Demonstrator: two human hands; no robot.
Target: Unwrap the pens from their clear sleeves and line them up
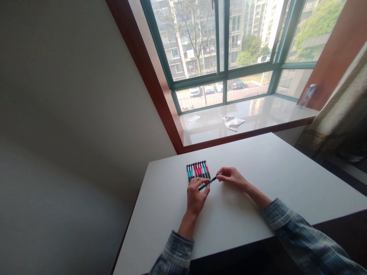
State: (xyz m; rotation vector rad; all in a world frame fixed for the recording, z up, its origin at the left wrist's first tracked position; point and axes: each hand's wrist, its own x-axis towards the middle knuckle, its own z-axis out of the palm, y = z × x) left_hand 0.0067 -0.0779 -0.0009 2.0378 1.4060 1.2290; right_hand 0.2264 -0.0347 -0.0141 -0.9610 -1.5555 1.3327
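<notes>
Where the plaid left sleeve (176, 252) comes up from the lower edge, left forearm runs almost straight up the white table (258, 214), wrist bare and only slightly bent. Left hand (196, 196) back-up, knuckles toward the camera, fingers curled in close together, tips pinching the lower, dark end of a teal pen (208, 183). Just beyond that hand and touching nothing of it, a row of pens (198, 170) flat on the table, side by side, teal, pink and black barrels parallel, pointing away toward the window. Teal pen slanted, lower left to upper right, held between both hands just beside the right end of the row; whether it clears the tabletop, cannot tell. Right hand (233, 178) at the pen's upper, pale tip, thumb and forefinger pinching it, other fingers loosely folded underneath, palm turned partly down. Right forearm stretched diagonally from lower right, wrist low near the table, plaid right sleeve (298, 236) pulled back from it. Farther off, on the pale window ledge (258, 114), a crumpled white cloth (233, 122), well apart from both hands, and a clear bottle (307, 95) at the ledge's far right end.
</notes>
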